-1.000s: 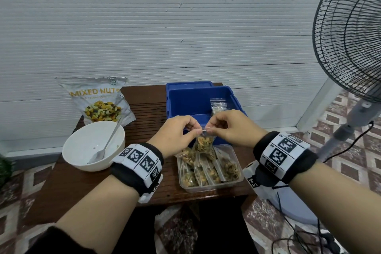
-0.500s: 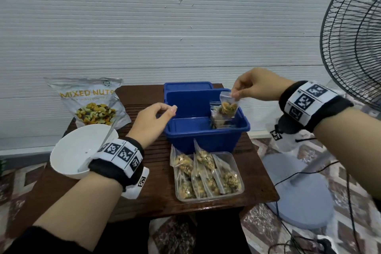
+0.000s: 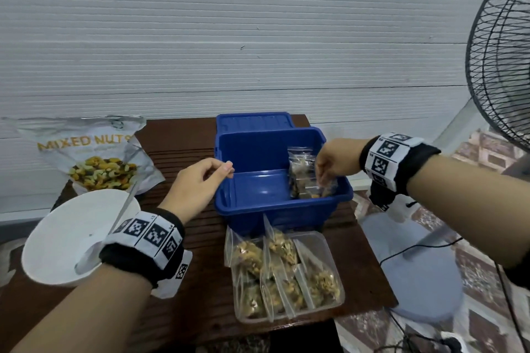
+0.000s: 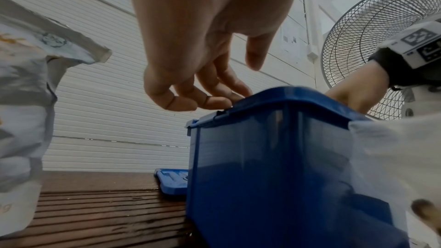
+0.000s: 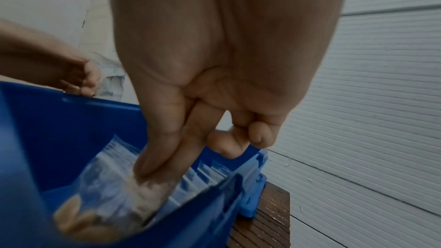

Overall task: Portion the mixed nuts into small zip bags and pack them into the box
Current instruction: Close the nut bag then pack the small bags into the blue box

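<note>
My right hand (image 3: 322, 180) reaches down into the right side of the blue box (image 3: 258, 189). Its thumb and forefinger pinch the top of a small zip bag of nuts (image 3: 311, 193). In the right wrist view the right hand (image 5: 152, 171) holds that zip bag (image 5: 107, 186) low against the box wall (image 5: 71, 129). Other filled bags (image 3: 299, 163) stand behind it in the box. My left hand (image 3: 226, 169) hovers at the box's left rim and holds nothing. In the left wrist view the left hand (image 4: 219, 84) has loosely curled fingers just above the rim (image 4: 274, 97).
A clear tray (image 3: 329, 243) with several filled zip bags lies in front of the box. A white bowl (image 3: 57, 238) with a spoon and the mixed nuts pouch (image 3: 94, 157) are on the left. The blue lid (image 3: 252, 120) lies behind the box. A standing fan (image 3: 504, 66) is at the right.
Both hands pinched the bag's top over the tray. The left hand let go and moved to the box's left rim. The right hand carried the bag over the box and lowered it inside.
</note>
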